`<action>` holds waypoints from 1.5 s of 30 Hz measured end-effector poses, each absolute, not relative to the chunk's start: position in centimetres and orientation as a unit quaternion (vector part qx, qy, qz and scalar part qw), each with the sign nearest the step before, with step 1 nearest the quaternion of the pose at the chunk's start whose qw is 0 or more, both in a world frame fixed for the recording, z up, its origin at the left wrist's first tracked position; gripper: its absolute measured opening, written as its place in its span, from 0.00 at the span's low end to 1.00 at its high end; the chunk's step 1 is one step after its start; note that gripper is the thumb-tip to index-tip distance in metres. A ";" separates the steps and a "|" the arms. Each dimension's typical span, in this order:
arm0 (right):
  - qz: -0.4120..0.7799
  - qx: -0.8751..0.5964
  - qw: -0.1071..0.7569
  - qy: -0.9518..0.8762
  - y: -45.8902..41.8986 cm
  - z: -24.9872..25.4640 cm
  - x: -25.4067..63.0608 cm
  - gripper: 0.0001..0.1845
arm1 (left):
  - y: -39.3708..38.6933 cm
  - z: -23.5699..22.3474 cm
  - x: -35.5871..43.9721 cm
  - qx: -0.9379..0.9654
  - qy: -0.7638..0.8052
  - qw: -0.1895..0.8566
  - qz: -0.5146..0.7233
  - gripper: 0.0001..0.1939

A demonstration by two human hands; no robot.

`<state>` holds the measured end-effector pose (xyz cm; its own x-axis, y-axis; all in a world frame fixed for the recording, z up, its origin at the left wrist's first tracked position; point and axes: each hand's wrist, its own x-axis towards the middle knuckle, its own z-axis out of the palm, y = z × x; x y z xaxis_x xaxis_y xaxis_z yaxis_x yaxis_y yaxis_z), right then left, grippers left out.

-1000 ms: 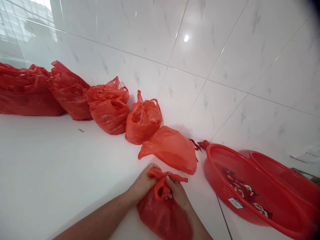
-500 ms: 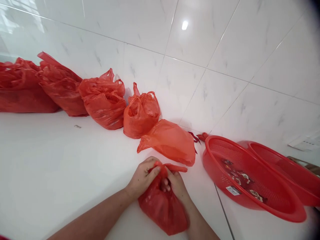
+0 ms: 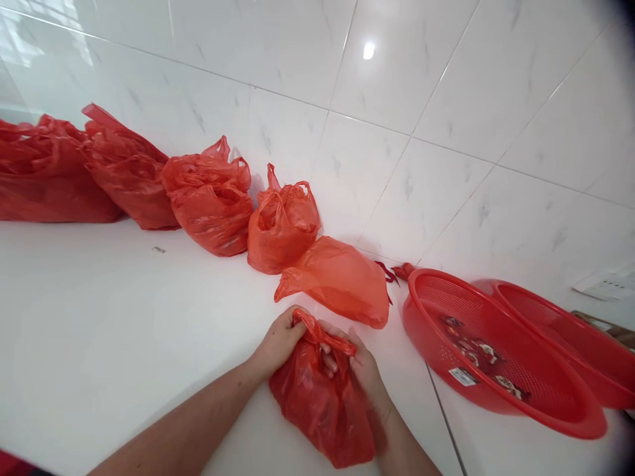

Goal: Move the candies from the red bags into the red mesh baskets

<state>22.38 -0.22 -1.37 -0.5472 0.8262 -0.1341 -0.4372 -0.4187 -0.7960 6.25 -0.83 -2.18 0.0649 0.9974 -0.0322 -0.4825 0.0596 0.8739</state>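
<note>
A red plastic bag (image 3: 322, 410) with something inside rests on the white surface in front of me; its contents barely show through the film. My left hand (image 3: 282, 337) pinches the twisted top of the bag on its left side. On the other side my right hand (image 3: 360, 360) has its fingers curled through and around the bag's handle, some of them hidden behind the plastic. Just beyond my hands lies a flat, lighter red plastic bag (image 3: 342, 281).
Several filled red bags (image 3: 211, 205) stand in a row along the tiled wall (image 3: 288, 125). At the right sits a red colander basket (image 3: 540, 390) holding a few small wrapped pieces (image 3: 476, 350), with a second red basket (image 3: 546, 307) behind it.
My hands have moved slightly apart and the bag's top is now stretched between them. The right fingers have loosened and spread around the handle.
</note>
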 end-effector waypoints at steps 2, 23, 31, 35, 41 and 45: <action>0.780 -0.261 0.399 -0.405 -0.3 -1.3 22.5 0.23 | -0.8 -1.9 6.0 0.379 0.378 0.625 0.569 0.06; 0.527 -0.480 0.432 -0.552 1.5 -4.1 22.6 0.06 | -2.2 0.2 6.6 0.316 0.296 0.733 0.525 0.06; 0.494 -0.490 0.453 -0.558 1.3 -3.1 22.4 0.13 | -2.4 -0.3 6.6 0.385 0.272 0.763 0.442 0.05; 0.565 -0.462 0.437 -0.526 1.5 -3.0 23.4 0.13 | -2.0 -1.0 6.4 0.406 0.277 0.748 0.445 0.04; 0.679 -0.389 0.473 -0.406 1.4 -2.0 24.8 0.18 | -1.8 -1.4 6.4 0.453 0.303 0.693 0.472 0.11; 0.623 -0.433 0.491 -0.429 2.1 -2.0 25.4 0.17 | -2.3 -1.3 6.6 0.570 0.367 0.532 0.508 0.15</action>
<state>25.41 2.05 -1.96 -0.1435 0.9826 -0.1178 -0.2400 -0.1500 -0.9591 6.62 -2.29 -1.30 0.2156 0.9581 0.1886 -0.1226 -0.1650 0.9786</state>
